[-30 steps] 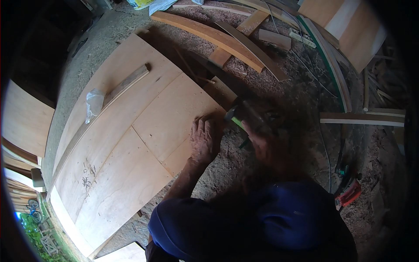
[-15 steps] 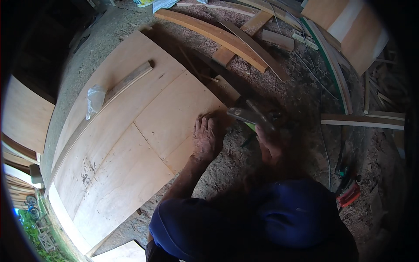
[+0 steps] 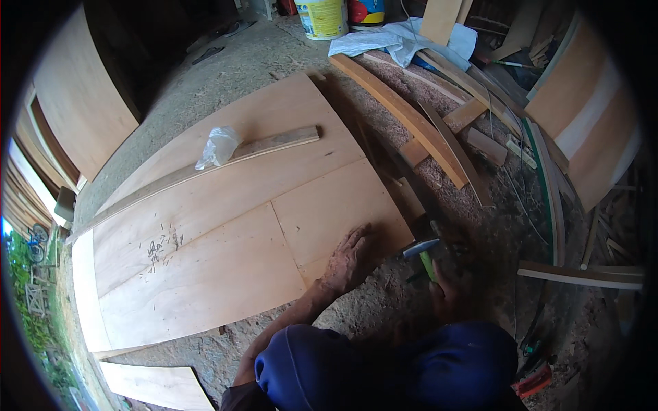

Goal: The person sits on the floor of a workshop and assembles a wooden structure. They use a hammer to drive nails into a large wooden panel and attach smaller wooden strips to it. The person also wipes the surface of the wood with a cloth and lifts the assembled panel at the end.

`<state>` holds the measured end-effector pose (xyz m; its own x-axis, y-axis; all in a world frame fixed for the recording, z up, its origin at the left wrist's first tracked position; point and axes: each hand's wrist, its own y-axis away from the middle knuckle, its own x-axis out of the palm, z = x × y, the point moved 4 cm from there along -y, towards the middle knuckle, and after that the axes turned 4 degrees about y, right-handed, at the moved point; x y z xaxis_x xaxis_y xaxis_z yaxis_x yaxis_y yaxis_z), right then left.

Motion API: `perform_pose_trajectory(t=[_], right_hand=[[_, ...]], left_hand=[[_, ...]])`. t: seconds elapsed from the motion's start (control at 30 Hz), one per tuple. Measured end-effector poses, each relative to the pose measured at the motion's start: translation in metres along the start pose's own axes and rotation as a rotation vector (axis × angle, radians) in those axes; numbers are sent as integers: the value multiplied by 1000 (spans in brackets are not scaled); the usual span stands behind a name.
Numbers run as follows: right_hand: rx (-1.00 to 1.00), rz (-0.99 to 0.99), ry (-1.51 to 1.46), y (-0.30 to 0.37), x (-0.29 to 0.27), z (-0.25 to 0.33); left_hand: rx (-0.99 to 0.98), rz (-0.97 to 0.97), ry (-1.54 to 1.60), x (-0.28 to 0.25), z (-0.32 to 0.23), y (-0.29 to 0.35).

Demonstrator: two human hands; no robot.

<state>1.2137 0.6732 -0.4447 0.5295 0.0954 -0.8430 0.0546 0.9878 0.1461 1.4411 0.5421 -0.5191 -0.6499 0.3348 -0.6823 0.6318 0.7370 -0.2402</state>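
Note:
My left hand [image 3: 348, 262] lies on the pale plywood panel [image 3: 226, 281], close to its right corner, with the fingers stretched out along the surface. Nothing shows in its grip, though the fingertips are in shade. Just beyond the panel's right corner, my right hand [image 3: 447, 293] is closed around the green handle of a hammer [image 3: 421, 247]. The hammer's metal head is beside the panel's edge; I cannot tell whether it touches. Small dark nails [image 3: 161, 250] lie scattered on the panel's left part. A long wooden strip [image 3: 267, 145] rests across it, with a crumpled clear plastic bag [image 3: 219, 146].
Curved timber pieces [image 3: 404, 116] lie on the shavings-covered floor at the far right. Two buckets, one of them yellow and white [image 3: 322, 18], stand at the back near a white sheet [image 3: 380, 38]. Large boards [image 3: 79, 96] lean at left. A red tool [image 3: 533, 381] lies at lower right.
The view has turned, so the panel appears shifted right and lower. The hammer, blurred before, is now sharp, its head near the panel's corner. My left hand stays on the panel.

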Motion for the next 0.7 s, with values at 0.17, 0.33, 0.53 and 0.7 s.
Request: perform_pose_trajectory(t=[0.17, 0.33, 0.53, 0.7], right_hand=[[46, 49, 58, 12, 15, 0], [61, 130, 181, 11, 32, 7], [-79, 275, 355, -4, 26, 4], [-490, 226, 374, -86, 37, 80]], left_hand=[[-248, -340, -237, -102, 46, 90], [-680, -644, -454, -203, 119, 219], [-1122, -765, -560, -258, 180, 337], [-1342, -779, -658, -304, 177, 399]])
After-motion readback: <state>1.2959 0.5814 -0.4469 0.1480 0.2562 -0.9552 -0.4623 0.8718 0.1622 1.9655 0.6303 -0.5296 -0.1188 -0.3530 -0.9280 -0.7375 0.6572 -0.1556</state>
